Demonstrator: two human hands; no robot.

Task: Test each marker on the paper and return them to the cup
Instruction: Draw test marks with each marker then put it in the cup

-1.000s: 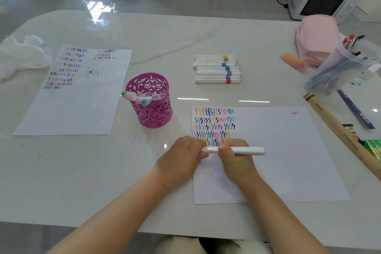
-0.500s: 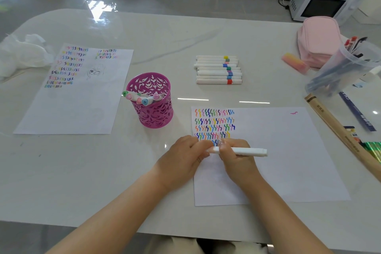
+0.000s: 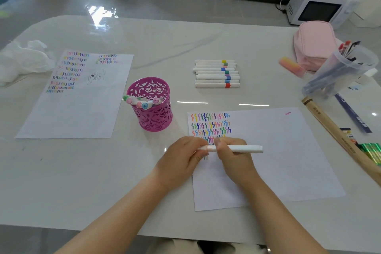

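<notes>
Over the near sheet of paper, you hold a white marker level between both hands, your left hand pinched on its cap end and your right hand wrapped round the barrel, the two hands almost touching. Whether the cap is coming off or going on cannot be told. The marker looks light, stiff and smooth-sided, so it should turn easily in a loose grip; the barrel near the cap seam is the likely place to hold it firm while the cap end is pulled or pushed straight. Rows of coloured squiggles fill the sheet's upper left corner, just beyond your knuckles. The pink cup stands just left of the sheet with several markers leaning in it, while a row of untested markers lies further back on the table
</notes>
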